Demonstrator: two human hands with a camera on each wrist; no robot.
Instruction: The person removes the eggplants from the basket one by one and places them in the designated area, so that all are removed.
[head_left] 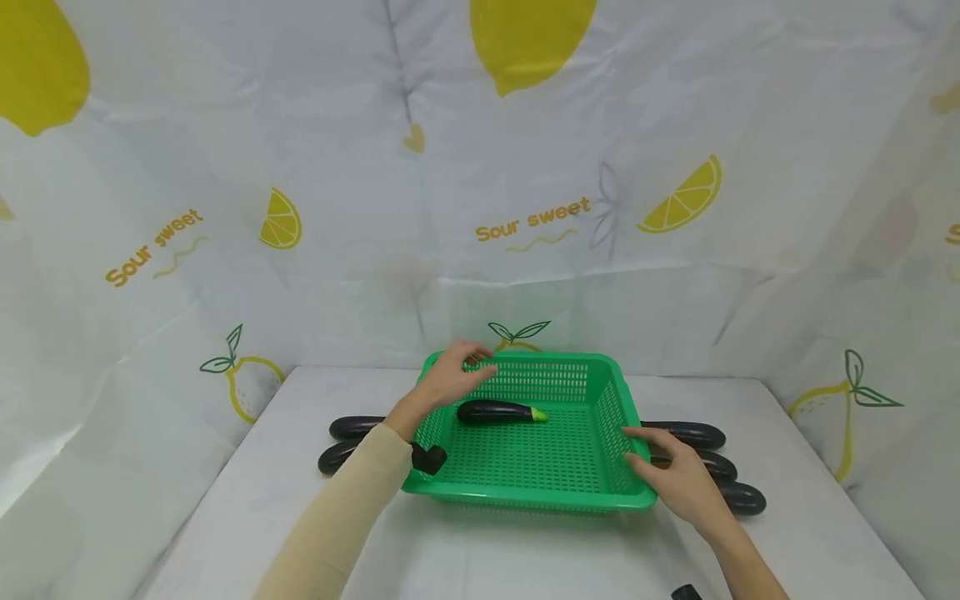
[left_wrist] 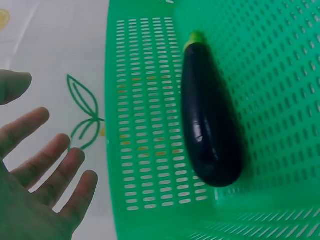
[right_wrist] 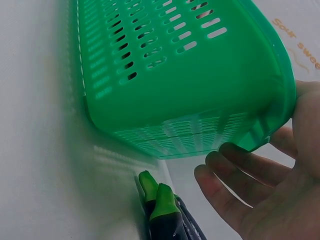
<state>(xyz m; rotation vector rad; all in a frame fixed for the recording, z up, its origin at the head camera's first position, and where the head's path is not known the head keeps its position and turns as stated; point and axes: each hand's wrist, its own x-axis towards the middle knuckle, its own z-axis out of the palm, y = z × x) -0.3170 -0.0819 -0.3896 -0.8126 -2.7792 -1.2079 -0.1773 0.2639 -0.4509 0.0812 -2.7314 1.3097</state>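
Observation:
A green plastic basket (head_left: 525, 500) with slotted walls stands on the white surface. One eggplant (head_left: 498, 412) lies inside it, near the back wall, green stem end to the right. Above the basket's back left rim is my left hand (head_left: 457, 372), fingers spread and nothing in them; the left wrist view shows them apart from that eggplant. My right hand (head_left: 678, 475) holds the basket's right rim, thumb over the edge. Some of its fingers (right_wrist: 250, 170) extend along the outside, below the rim. Part of the thumb is hidden behind the rim in the right wrist view.
Several eggplants (head_left: 742, 498) lie side by side right of the basket, partly hidden by the right hand. To the left are two more eggplants (head_left: 337, 457), partly behind the left forearm. A white cloth (head_left: 375, 208) with lemon prints hangs at the back and sides.

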